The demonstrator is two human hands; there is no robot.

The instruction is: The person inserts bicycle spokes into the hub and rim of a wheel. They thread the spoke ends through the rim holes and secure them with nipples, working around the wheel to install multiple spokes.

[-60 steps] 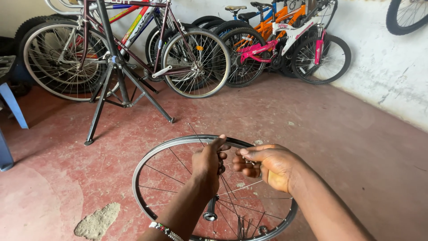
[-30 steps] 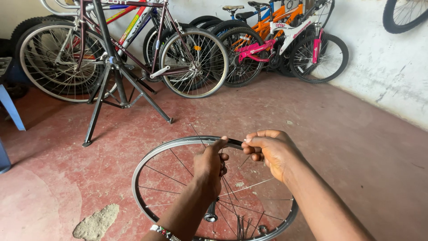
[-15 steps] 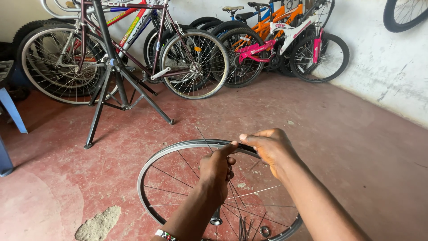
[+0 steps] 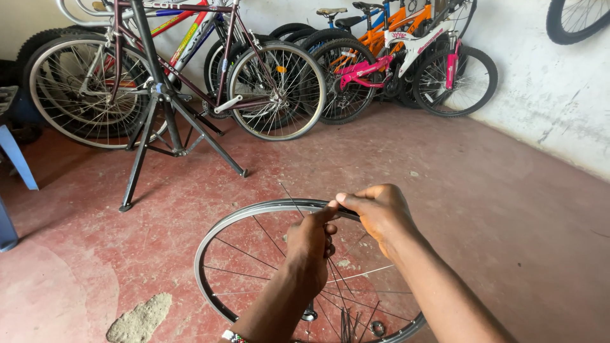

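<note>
The wheel rim [image 4: 219,232] lies flat on the red floor [image 4: 508,209] right below me, only partly laced: a few spokes [image 4: 244,254] run to the hub [image 4: 309,313], wide gaps remain, and loose spokes bunch near the bottom. My left hand [image 4: 311,244] and right hand [image 4: 379,213] meet at the far edge, fingers pinched closed around a thin spoke there. Bicycles [image 4: 406,57] lean against the wall behind.

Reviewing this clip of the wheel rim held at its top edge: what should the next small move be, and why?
Probably seat the loose spoke into the rim. Both the left hand and right hand pinch at the rim's top edge, and that thin spoke sticks up past it, unlike the others running to the hub.
</note>
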